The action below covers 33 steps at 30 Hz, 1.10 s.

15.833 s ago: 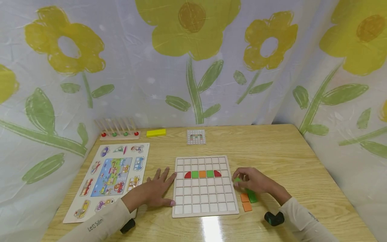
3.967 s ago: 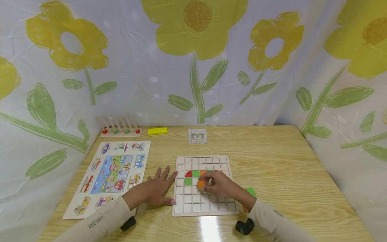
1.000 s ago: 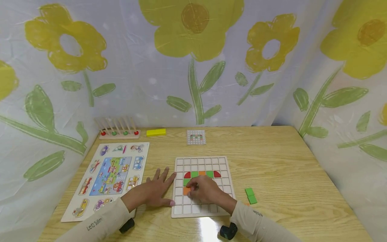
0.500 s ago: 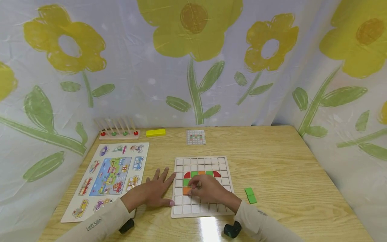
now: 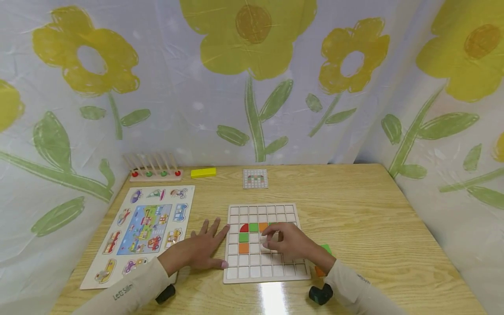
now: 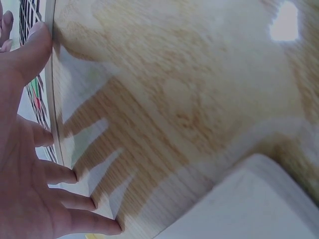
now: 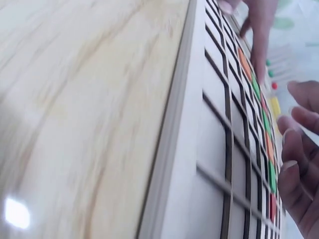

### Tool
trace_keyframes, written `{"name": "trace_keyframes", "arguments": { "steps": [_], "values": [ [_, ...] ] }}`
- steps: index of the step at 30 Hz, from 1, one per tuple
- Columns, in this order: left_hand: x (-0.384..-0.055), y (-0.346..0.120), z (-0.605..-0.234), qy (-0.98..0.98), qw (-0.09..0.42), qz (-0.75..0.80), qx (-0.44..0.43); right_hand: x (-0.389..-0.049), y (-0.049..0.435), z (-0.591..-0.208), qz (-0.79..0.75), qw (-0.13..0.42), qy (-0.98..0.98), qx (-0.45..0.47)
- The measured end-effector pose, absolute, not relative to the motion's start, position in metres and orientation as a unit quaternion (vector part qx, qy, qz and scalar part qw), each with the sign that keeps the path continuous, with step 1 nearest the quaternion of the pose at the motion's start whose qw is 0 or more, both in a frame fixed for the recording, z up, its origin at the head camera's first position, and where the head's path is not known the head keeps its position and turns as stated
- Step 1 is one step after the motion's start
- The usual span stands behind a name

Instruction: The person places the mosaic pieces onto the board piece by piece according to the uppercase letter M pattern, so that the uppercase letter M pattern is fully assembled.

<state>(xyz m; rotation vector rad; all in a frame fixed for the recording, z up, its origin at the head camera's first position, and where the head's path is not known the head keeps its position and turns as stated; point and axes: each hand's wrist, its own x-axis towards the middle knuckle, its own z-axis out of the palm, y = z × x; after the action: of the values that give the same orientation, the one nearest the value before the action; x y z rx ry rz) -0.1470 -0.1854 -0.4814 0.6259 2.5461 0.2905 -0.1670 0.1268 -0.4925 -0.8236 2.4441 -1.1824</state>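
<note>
A pale grid board (image 5: 244, 272) lies in front of me with coloured wooden tiles in its cells. Its row starts with a red rounded tile (image 5: 244, 228), a green tile and an orange tile; my right hand partly covers the rest. Below the red one sit another green tile (image 5: 243, 237) and an orange square tile (image 5: 243, 248). My left hand (image 5: 206, 247) rests spread on the table, thumb and index finger at the board's left edge. Above the board's middle is my right hand (image 5: 287, 240); the right wrist view shows its fingers (image 7: 294, 144) loosely bent, nothing visible between them.
Right of the board, partly behind my right forearm, lie loose green (image 5: 326, 248) and orange (image 5: 320, 271) tiles. A pattern card (image 5: 255, 179) lies behind the board. Leftward are a vehicle puzzle (image 5: 138, 236), a peg stand with beads (image 5: 156, 176) and a yellow box (image 5: 203, 173).
Over the longer span, a green and an orange tile came onto the board under the red one. In the last half second my right hand left the orange tile, moving right. The left stayed put.
</note>
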Motion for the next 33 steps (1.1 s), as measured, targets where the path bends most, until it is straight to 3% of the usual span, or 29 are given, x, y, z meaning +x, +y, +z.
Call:
{"name": "trace_keyframes", "arguments": {
  "steps": [33],
  "values": [
    [-0.147,-0.185,-0.48,0.935,0.247,0.1,0.236,-0.168,0.271,-0.493,-0.391,0.125,0.866,-0.286]
  ]
}}
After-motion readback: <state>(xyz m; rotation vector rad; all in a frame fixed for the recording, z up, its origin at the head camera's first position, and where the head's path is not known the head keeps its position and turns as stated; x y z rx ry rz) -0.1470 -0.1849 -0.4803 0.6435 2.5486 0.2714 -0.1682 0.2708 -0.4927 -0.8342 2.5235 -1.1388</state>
